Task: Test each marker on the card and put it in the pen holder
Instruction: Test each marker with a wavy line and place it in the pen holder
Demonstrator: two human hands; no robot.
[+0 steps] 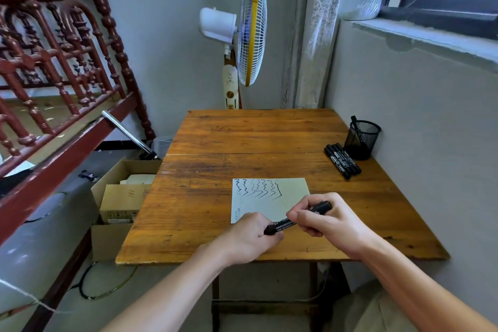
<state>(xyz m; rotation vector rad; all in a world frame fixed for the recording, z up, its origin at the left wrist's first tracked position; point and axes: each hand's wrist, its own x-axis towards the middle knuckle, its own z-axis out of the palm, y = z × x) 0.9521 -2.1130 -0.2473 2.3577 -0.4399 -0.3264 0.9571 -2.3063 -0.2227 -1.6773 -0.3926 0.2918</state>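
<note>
A black marker [285,224] is held level above the near edge of the pale card [291,198]. My left hand [249,236] grips its left end and my right hand [323,219] grips its right part, whose black end sticks out past my fingers. Several wavy black test lines run along the top of the card. A few more black markers [342,161] lie side by side at the back right of the table. Beside them stands a black mesh pen holder [362,140] with one marker [355,124] upright in it.
The wooden table [242,137] stands in a corner, with a wall on the right and a standing fan [248,32] behind it. Open cardboard boxes [118,205] sit on the floor at the left. A red wooden bed frame [54,67] rises beyond them.
</note>
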